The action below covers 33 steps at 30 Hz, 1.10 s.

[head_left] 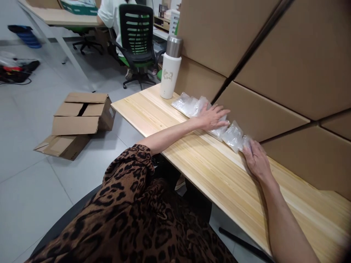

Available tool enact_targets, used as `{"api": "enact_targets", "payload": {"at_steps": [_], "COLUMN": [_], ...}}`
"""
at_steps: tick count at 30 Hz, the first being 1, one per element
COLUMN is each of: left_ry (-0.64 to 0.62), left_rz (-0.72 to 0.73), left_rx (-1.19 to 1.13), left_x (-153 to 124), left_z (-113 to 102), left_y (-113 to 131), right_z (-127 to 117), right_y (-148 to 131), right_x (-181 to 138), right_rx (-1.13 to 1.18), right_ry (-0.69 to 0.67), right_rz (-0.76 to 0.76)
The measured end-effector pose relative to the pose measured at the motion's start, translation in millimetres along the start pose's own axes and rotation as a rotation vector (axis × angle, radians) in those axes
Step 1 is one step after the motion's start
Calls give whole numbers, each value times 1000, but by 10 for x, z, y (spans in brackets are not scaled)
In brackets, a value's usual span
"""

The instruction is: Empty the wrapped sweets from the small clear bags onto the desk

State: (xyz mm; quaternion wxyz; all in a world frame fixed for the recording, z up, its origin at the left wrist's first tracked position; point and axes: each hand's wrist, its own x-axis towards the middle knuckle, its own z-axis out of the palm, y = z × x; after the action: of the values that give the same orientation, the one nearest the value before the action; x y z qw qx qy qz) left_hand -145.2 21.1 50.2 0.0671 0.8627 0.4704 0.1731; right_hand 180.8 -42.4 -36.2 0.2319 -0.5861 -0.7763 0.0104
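- The person's left hand [212, 117] lies flat, palm down, on a row of clear plastic bags [192, 106] at the far edge of the wooden bench [208, 171]; its fingers [223, 114] are spread out straight, pressing on the bags rather than closing around any of them.
- The right hand [256, 160] rests further right along the same row, palm down, its fingers [246, 148] laid over the right end of the row, touching a small clear bag [233, 136]; they are only slightly curled, and I cannot tell whether they pinch anything beneath.
- The bags sit in a line against the foot of the brown cardboard-coloured partition [246, 47], which rises along the far side of the bench.
- A white tumbler with a steel lid [170, 67] stands upright at the left end of the row, just beside the leftmost bag.
- The person's lap, in a leopard-print garment [131, 215], fills the near foreground.
- On the floor to the left, an open cardboard box [82, 114] rests on a flattened one [61, 146].
- Far off, another person in a white top [109, 14] sits in a black and green office chair [135, 40] at another bench [57, 15].
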Motion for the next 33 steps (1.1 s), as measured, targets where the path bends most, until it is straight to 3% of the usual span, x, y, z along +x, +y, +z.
{"api": "enact_targets", "payload": {"at_steps": [5, 11, 13, 16, 17, 20, 22, 29, 31, 33], "left_ry": [163, 79, 164, 390, 415, 286, 182, 159, 238, 415], "left_rz": [-38, -92, -145, -410, -518, -773, -855, -906, -901, -889], "left_rx": [19, -19, -97, -141, -119, -73, -97, -243, -291, -456], "left_x": [-142, -319, -352, -435, -472, -579, -620, -866, -1074, -1321], "left_z": [-145, -71, -139, -315, -365, -431, -414, -456, -507, -538], "left_y": [-140, -374, -471, -698, -787, -1026, -1126, -1254, -1268, -1219], "right_z": [-55, 18, 21, 14, 18, 63, 99, 44, -17, -91], "right_y": [-70, -83, -82, -84, -79, -51, -35, -38, -35, -94], "right_x": [-7, -20, -37, -57, -57, -32, -16, -80, -89, -83], "right_rx": [1, 9, 15, 17, 14, -1, -15, 20, 44, 76], "right_ry": [93, 13, 77, 171, 190, 227, 232, 254, 272, 326], "right_rz": [11, -46, -45, -44, -35, 4, 31, 65, 75, 65]}}
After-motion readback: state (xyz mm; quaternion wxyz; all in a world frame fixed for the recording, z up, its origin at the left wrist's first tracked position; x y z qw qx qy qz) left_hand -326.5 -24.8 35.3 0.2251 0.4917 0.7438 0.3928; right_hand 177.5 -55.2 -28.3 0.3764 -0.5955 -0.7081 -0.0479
